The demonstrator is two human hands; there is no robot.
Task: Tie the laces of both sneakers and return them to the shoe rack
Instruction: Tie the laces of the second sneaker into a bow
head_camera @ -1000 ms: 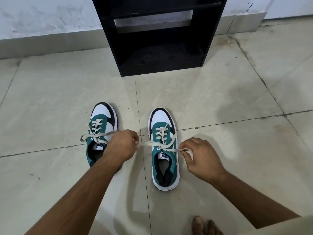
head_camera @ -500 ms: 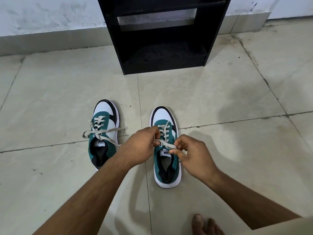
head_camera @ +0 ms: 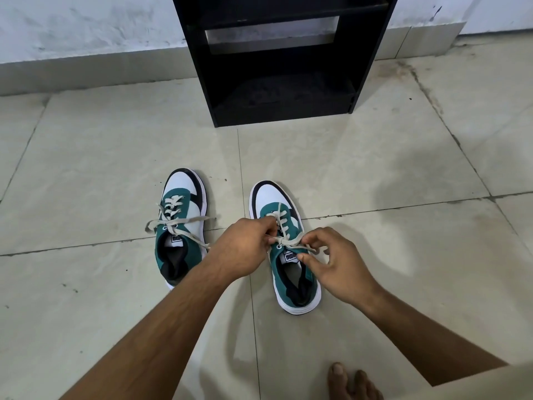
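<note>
Two green, white and black sneakers stand side by side on the tiled floor, toes pointing away from me. The left sneaker [head_camera: 180, 226] has loose cream laces spread out to both sides. Over the right sneaker [head_camera: 284, 246], my left hand [head_camera: 245, 246] pinches one lace end at the top eyelets. My right hand [head_camera: 334, 264] pinches the other end of the lace [head_camera: 288, 242], which crosses between the two hands. The black shoe rack [head_camera: 282, 59] stands against the wall ahead, its lower shelf bare.
My bare toes [head_camera: 350, 381] show at the bottom edge, near the right sneaker's heel. Grey floor tiles [head_camera: 101, 157] spread all around the shoes. A white wall with a grey skirting [head_camera: 86, 70] runs behind the rack.
My left hand left the left sneaker and came across to the right sneaker's lace. Both hands have closed in over its tongue and crossed the lace ends.
</note>
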